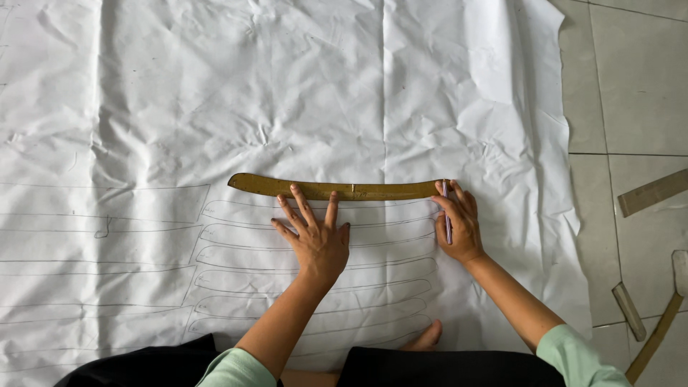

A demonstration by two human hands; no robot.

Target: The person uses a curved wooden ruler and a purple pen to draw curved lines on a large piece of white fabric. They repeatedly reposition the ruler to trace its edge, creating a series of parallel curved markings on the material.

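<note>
Currently: left hand (pixel 315 240) flat, fingers splayed, fingertips pinning the long curved brown template (pixel 337 189) onto the white sheet (pixel 287 107) spread over the tiled floor (pixel 631 86). Right hand (pixel 459 226) curled around a pencil (pixel 446 211), its tip at the template's right end, above the rows of traced outlines (pixel 315 287).

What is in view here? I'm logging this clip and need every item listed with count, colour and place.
white sheet: one, white, creased, spread over the floor, with rows of pencilled curved outlines at lower left
curved template: one, olive-brown, lying across the sheet's middle
pencil: one, purplish, at the template's right end
tiled floor: grey, right side
wooden strips: about four, brownish, on the tiles at right
left hand: fingers spread, pressing the template
right hand: holding the pencil
foot: one, bare, bottom centre
</note>
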